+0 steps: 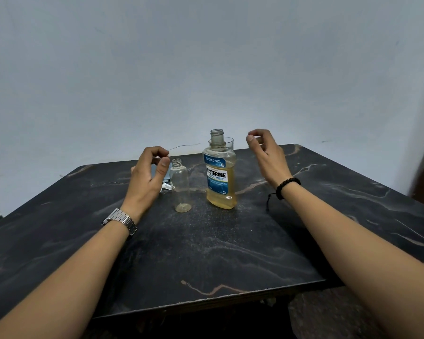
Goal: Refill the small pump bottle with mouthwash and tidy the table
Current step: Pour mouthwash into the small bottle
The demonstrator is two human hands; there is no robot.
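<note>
Head view, small bottle [180, 187] just beside left fingers [162, 165], both hands loosely curled, empty.

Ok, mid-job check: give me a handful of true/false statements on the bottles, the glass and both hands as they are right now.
1. The Listerine bottle stands upright with its cap off. True.
2. The small clear bottle is full of mouthwash. False: it looks empty apart from a trace at the bottom, and its neck is open, with no pump fitted.
3. The right hand grips the Listerine bottle. False: it hovers to the bottle's right, fingers loosely curled, holding nothing.
4. A clear glass stands behind the Listerine bottle. True.
5. The left hand holds the small bottle. False: it is beside it, on its left, holding nothing visible.
</note>
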